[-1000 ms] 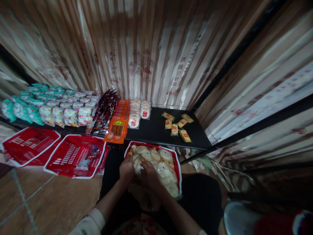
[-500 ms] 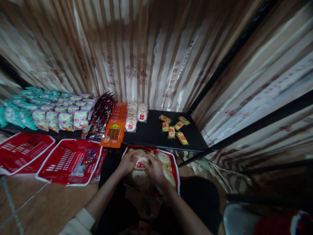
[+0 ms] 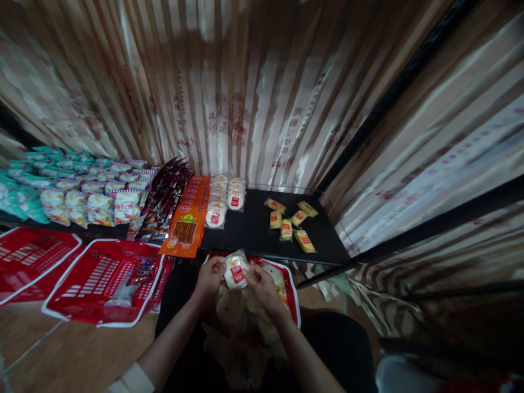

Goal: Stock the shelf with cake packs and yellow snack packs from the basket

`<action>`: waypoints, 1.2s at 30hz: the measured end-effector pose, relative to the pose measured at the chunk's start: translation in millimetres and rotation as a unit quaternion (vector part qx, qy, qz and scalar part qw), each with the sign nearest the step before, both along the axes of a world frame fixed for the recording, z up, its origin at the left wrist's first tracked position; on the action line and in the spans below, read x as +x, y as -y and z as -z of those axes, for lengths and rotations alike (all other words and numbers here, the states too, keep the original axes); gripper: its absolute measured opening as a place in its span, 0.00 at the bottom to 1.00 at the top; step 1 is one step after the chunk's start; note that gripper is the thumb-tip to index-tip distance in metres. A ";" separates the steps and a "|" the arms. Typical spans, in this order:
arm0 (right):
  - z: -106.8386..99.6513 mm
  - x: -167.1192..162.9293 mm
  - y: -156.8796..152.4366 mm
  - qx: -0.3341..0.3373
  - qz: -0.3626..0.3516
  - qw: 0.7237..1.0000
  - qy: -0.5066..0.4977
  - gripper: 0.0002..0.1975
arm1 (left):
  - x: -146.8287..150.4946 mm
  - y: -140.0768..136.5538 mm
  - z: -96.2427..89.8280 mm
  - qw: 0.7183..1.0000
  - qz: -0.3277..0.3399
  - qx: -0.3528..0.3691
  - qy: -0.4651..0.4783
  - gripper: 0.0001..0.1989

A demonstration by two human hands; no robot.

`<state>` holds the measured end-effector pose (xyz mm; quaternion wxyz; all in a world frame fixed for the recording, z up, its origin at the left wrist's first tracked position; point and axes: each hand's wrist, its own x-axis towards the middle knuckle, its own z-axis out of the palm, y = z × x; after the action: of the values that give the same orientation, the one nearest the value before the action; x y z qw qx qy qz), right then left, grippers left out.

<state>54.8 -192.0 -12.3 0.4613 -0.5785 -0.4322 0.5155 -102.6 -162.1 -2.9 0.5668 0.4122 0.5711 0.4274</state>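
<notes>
Between my two hands is a round white cracker packet (image 3: 236, 272) in clear wrap with a red label, tilted up toward me. My left hand (image 3: 209, 278) pinches its left edge, and my right hand (image 3: 262, 283) grips the right edge. Just below, a red basket (image 3: 295, 295) with a white rim sits at my lap, holding several similar round packets (image 3: 229, 310) partly hidden by my hands. On the black shelf (image 3: 245, 232) ahead, matching round packets (image 3: 216, 214) stand in two rows.
Small yellow packets (image 3: 286, 229) lie loosely at the shelf's right. Left of the round packets are an orange snack bag (image 3: 186, 229), dark red packets (image 3: 166, 191), white packets (image 3: 100, 207) and green packets (image 3: 24, 202). Red baskets (image 3: 102, 278) stand on the floor. A black frame post (image 3: 385, 103) slants at right.
Both hands have raised the round cracker packet from the basket's contents, and its labelled face now shows more fully. The view has shifted slightly.
</notes>
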 end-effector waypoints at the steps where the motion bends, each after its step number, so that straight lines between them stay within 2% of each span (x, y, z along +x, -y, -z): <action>1: -0.8 3.6 -4.5 0.009 -0.016 0.999 0.030 0.17 | 0.8 -4.2 -0.8 1.000 0.008 0.016 -0.017 0.11; 4: -3.7 14.0 -21.0 0.018 -0.034 0.995 0.092 0.16 | 4.0 -18.7 -3.6 0.998 0.023 0.031 -0.058 0.09; 10: -12.0 22.8 -57.6 0.045 -0.047 0.993 0.101 0.16 | 18.3 -52.6 -15.5 0.992 0.026 0.040 -0.120 0.10; 15: -13.7 24.8 -97.9 0.077 0.011 0.987 0.137 0.17 | 36.7 -73.1 -21.0 0.977 -0.041 0.115 -0.172 0.19; 19: -8.5 27.3 -136.9 0.064 0.054 0.981 0.174 0.17 | 53.0 -81.3 -15.0 0.956 -0.015 0.168 -0.241 0.18; 25: 1.5 30.0 -183.1 0.018 0.090 0.966 0.241 0.15 | 68.2 -101.9 -2.7 0.947 0.035 0.141 -0.287 0.18; 29: 4.4 29.3 -202.3 -0.006 0.095 0.956 0.277 0.15 | 68.5 -120.4 0.0 0.946 0.032 0.132 -0.293 0.18; 36: 10.9 22.3 -225.8 0.021 0.084 0.948 0.305 0.14 | 66.9 -142.6 2.5 0.939 0.035 0.146 -0.308 0.19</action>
<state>77.1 33.8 -23.2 0.3616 -0.7325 -0.5128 0.2642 -35.7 -19.5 -5.4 0.3109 0.6216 0.6344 0.3384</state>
